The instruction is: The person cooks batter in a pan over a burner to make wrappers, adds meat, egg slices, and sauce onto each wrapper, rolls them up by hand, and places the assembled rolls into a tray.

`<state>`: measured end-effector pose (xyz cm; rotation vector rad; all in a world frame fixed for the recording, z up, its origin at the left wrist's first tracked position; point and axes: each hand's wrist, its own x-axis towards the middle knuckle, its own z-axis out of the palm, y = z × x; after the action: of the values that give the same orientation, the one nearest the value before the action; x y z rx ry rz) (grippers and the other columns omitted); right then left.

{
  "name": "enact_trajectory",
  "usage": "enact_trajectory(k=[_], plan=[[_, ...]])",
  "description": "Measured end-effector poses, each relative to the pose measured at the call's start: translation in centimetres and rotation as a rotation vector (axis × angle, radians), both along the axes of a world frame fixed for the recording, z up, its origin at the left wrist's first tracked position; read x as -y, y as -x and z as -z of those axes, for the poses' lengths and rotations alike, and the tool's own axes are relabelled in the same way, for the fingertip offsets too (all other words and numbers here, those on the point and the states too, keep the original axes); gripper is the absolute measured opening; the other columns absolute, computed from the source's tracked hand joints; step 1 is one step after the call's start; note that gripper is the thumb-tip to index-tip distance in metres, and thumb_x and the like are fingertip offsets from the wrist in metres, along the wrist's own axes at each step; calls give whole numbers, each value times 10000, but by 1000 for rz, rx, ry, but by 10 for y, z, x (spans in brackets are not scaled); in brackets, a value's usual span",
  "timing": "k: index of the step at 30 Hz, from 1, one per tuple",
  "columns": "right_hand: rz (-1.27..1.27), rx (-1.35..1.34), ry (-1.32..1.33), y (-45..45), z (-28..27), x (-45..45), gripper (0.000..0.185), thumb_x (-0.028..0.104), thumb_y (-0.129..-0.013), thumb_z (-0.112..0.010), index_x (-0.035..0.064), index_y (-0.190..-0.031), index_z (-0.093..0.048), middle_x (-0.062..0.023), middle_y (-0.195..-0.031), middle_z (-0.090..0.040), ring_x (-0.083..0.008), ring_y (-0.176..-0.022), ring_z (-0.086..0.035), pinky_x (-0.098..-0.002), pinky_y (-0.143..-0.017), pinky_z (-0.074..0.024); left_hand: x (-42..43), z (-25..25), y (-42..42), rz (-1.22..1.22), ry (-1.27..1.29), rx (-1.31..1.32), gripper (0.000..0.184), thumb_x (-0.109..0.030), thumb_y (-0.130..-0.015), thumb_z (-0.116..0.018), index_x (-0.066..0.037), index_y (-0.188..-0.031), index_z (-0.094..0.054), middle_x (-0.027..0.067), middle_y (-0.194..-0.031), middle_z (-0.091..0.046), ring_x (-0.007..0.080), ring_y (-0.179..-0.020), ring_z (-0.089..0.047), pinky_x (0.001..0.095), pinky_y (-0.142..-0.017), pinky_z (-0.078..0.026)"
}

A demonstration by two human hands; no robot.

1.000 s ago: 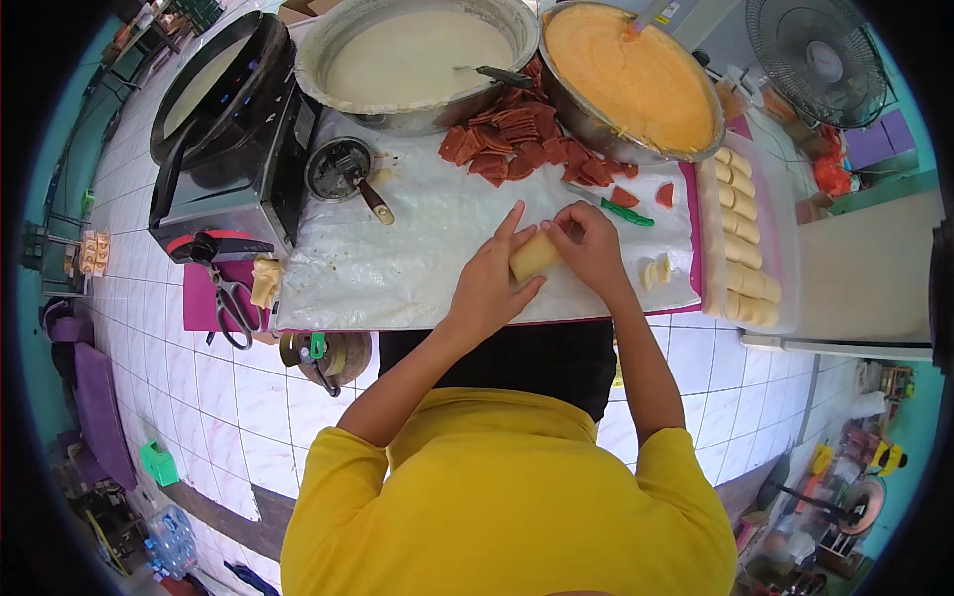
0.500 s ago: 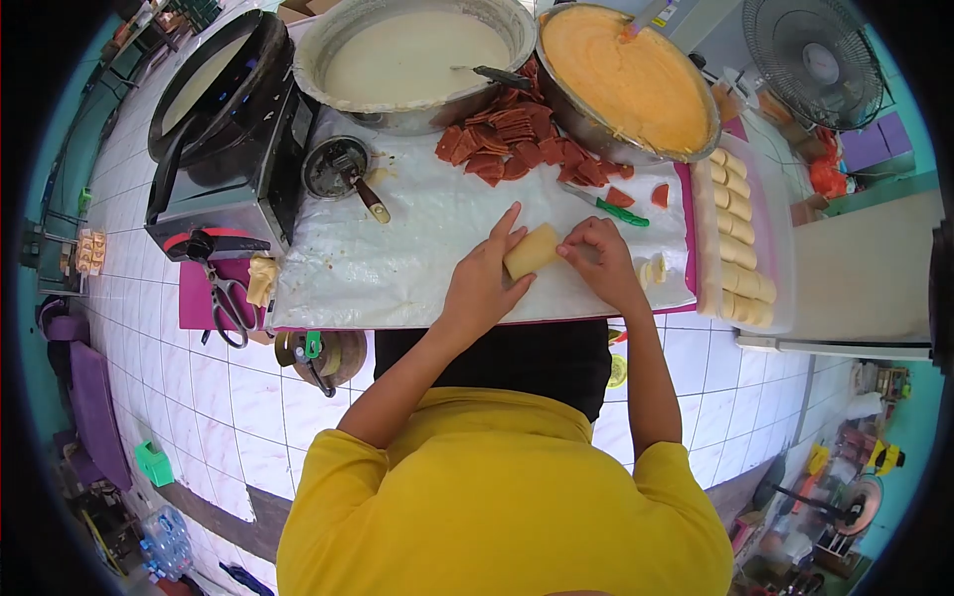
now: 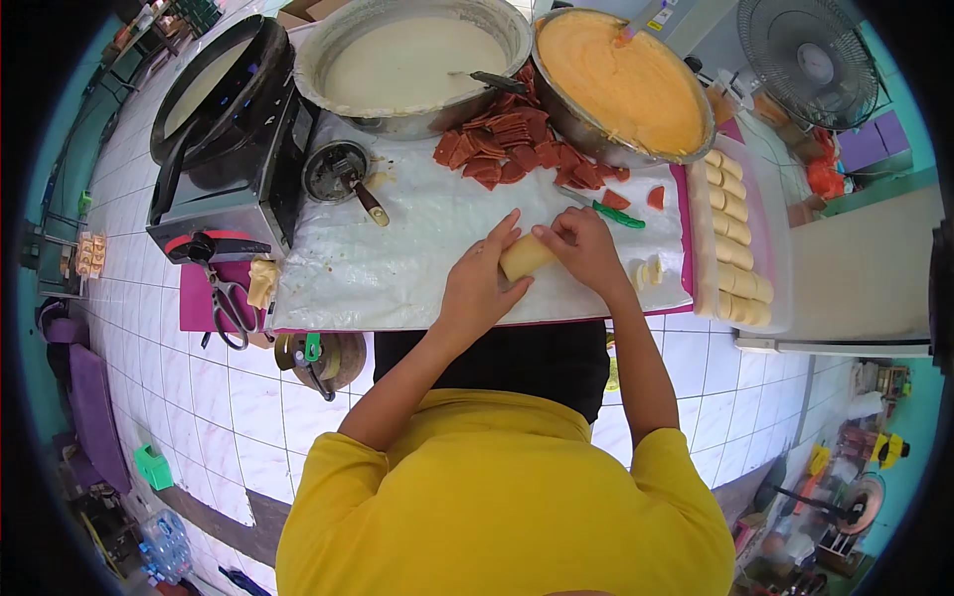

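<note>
A pale yellow filled roll (image 3: 527, 257) lies on the white plastic sheet (image 3: 417, 268) at the front of the table. My left hand (image 3: 481, 280) holds its left end, thumb in front and fingers behind. On its right end rest the bent fingers of my right hand (image 3: 580, 248), which partly hide that end. Behind my right hand lies a green-handled knife (image 3: 618, 215). Small egg pieces (image 3: 648, 271) sit to the right of that hand. A pile of reddish-brown meat slices (image 3: 502, 144) spreads across the back of the sheet.
Behind the slices stand a large pot of whitish batter (image 3: 417, 65) and a bowl of orange mixture (image 3: 621, 79). At right, a plastic container (image 3: 780, 248) holds several finished rolls. A pan (image 3: 204, 99) sits on a stove at left, near a ladle (image 3: 348, 179) and scissors (image 3: 231, 303).
My right hand has moved left and slightly up, over the roll's right end, covering more of it. My left hand stays nearly in place.
</note>
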<state>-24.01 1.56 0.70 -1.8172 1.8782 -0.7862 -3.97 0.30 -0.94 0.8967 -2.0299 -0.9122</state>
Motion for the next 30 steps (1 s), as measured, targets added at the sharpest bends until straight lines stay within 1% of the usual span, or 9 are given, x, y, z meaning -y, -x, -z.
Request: enact_trajectory(k=[5,9,12,15,18,21,24,27,30], plan=[[-2,109,122,2,2,1,236,209,-812,-751,22,-740,-627,-79,-723,-588,-244,-749,-534,-365,-704,-428,0,2,-2,27,-74,-2,865,-118,-745,-785,-110,-1484,-335,141,-1185,-672,323,-1071,-639,390,-903,-514],[66,241,162,7,11,-3,181,163,-795,-756,22,-792,-644,-81,-772,-621,-246,-775,-566,-369,-731,-451,0,-4,-2,-25,-61,-130,810,-112,-779,-762,-67,-1467,-337,149,-1231,-652,303,-1123,-624,378,-959,-483],[113,256,172,13,4,-6,175,131,-788,-756,27,-892,-662,-102,-904,-639,-255,-884,-600,-353,-821,-469,4,0,-7,-85,-45,-268,728,-102,-837,-724,-37,-1445,-329,158,-1268,-625,262,-1200,-585,377,-1040,-423],[-63,182,260,9,-17,-6,329,102,-755,-768,49,-1057,-648,-120,-1058,-620,-280,-1035,-592,-367,-921,-457,5,8,-9,-125,-119,-465,624,-71,-900,-651,-25,-1431,-327,153,-1256,-595,239,-1222,-548,388,-1074,-386],[-360,1,137,-1,-38,-2,556,102,-744,-775,63,-1261,-575,-106,-1255,-576,-263,-1191,-538,-373,-954,-439,4,10,-8,-155,-155,-579,567,-53,-932,-605,-26,-1426,-328,132,-1211,-576,229,-1200,-546,388,-1074,-386],[-546,-121,-31,-10,-36,4,684,98,-697,-789,84,-1331,-533,-108,-1251,-568,-285,-1199,-514,-406,-970,-419,4,10,-8,-170,-151,-581,544,-53,-934,-601,-30,-1416,-350,113,-1181,-568,219,-1174,-553,381,-1064,-394],[-594,-440,-141,-22,-50,8,656,82,-648,-791,83,-1267,-576,-105,-1141,-578,-270,-1147,-519,-412,-953,-415,4,9,-9,-182,-171,-564,511,-61,-934,-605,-34,-1396,-387,107,-1174,-569,209,-1160,-556,375,-1054,-400],[-670,-532,-168,-22,-56,12,554,63,-637,-774,85,-1167,-612,-81,-1080,-576,-251,-1110,-516,-412,-922,-411,3,9,-10,-202,-190,-549,463,-61,-924,-612,-34,-1355,-445,108,-1160,-588,206,-1138,-570,368,-1038,-411],[-717,-377,-74,-12,-46,14,470,66,-631,-785,69,-1070,-616,-85,-1137,-571,-291,-1150,-507,-422,-949,-420,3,8,-9,-223,-192,-544,415,-47,-901,-625,-29,-1298,-509,114,-1128,-621,206,-1105,-592,358,-1016,-425]])
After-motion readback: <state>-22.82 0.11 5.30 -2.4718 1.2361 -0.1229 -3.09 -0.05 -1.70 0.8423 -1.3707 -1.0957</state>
